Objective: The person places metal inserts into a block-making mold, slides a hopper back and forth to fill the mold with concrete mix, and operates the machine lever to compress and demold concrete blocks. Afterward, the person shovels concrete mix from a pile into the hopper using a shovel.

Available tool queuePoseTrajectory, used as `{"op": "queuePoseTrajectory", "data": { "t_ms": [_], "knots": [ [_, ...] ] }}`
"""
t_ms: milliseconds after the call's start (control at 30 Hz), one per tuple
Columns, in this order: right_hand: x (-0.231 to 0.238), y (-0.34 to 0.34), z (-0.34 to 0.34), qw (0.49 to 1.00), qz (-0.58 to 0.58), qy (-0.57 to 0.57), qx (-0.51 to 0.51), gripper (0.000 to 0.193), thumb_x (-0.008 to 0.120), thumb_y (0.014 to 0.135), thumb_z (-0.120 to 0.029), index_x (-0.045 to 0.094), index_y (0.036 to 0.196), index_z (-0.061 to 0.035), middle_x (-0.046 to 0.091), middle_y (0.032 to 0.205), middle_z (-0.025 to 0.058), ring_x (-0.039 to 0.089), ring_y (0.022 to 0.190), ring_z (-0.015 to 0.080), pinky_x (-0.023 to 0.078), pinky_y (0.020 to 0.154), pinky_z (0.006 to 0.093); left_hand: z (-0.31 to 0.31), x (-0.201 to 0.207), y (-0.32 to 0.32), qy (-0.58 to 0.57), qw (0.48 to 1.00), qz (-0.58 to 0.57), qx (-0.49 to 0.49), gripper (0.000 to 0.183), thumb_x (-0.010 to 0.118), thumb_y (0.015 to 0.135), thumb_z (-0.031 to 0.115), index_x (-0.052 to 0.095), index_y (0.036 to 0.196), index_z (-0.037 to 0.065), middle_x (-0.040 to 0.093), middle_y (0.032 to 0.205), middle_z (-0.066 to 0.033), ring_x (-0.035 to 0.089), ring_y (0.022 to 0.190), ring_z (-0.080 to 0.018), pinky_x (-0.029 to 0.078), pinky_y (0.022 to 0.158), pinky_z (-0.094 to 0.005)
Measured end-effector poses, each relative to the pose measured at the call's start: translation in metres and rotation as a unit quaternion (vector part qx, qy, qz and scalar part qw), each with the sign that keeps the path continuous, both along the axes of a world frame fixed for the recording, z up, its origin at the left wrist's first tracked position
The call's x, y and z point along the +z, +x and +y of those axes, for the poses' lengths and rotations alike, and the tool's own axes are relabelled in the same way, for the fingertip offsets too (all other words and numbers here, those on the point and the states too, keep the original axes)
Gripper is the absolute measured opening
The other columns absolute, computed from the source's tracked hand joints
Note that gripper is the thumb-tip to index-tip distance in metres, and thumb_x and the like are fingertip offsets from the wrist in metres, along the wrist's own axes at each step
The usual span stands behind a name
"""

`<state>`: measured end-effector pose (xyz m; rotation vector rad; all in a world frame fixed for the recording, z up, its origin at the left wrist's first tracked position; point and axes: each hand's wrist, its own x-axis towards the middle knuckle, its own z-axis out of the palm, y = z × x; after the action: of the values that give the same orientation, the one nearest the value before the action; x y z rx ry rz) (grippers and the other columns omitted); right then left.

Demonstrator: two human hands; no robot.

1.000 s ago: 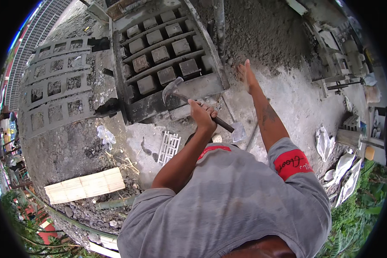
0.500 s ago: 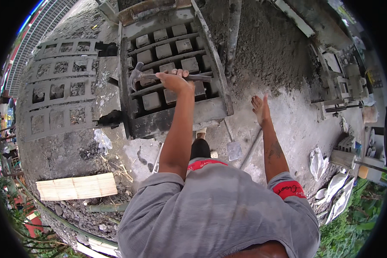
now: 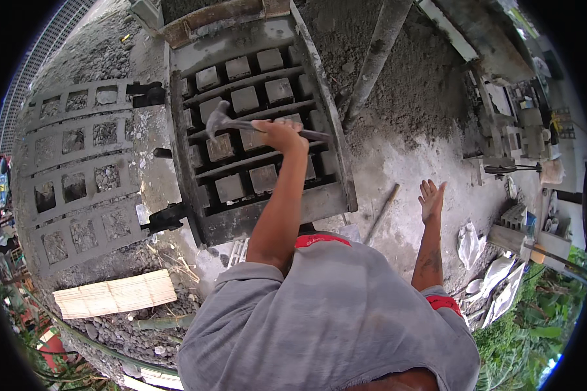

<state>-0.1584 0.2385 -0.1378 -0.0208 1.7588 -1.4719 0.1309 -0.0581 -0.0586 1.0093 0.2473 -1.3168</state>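
The left hand (image 3: 284, 135) is gripping the hammer (image 3: 241, 124), now bringing the mould (image 3: 238, 220) within reach; the empty right hand (image 3: 432, 201) is swinging wider

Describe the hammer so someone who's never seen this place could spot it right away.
Start at the large, dark, rectangular metal mould at upper centre. Over it in this view, the person's left hand grips a grey claw hammer by its handle, head toward the left. Unlike the square grey blocks in rows behind it, it has a slim shaft and hooked claw.
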Motion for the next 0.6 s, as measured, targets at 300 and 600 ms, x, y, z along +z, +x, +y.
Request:
{"op": "queuePoseTrajectory", "data": {
  "t_ms": [300, 600],
  "knots": [
    [0.026, -0.059, 0.031, 0.994, 0.071, 0.028, -0.076, 0.091, 0.024, 0.083, -0.071, 0.016, 0.141, -0.0019, 0.029, 0.143, 0.0163, 0.025, 0.134, 0.0242, 0.008, 0.108, 0.0466, -0.033, 0.041, 0.085, -0.165, 0.966, 0.025, -0.199, 0.039, 0.04, 0.093, 0.048, 0.042, 0.081, 0.011, 0.034, 0.059, 0.0032, 0.028, 0.041, -0.0069, 0.025, 0.036, -0.0212],
    [0.04, -0.046, -0.008, 0.999, 0.029, -0.006, -0.037, 0.087, 0.023, 0.085, -0.069, 0.015, 0.141, -0.0027, 0.032, 0.142, 0.0156, 0.026, 0.133, 0.0256, 0.009, 0.108, 0.0467, 0.069, -0.05, -0.054, 0.035, 0.916, 0.014, -0.4, 0.036, 0.041, 0.092, 0.044, 0.039, 0.077, 0.011, 0.032, 0.051, 0.0025, 0.028, 0.036, -0.0094, 0.024, 0.034, -0.0273]
  ]
}}
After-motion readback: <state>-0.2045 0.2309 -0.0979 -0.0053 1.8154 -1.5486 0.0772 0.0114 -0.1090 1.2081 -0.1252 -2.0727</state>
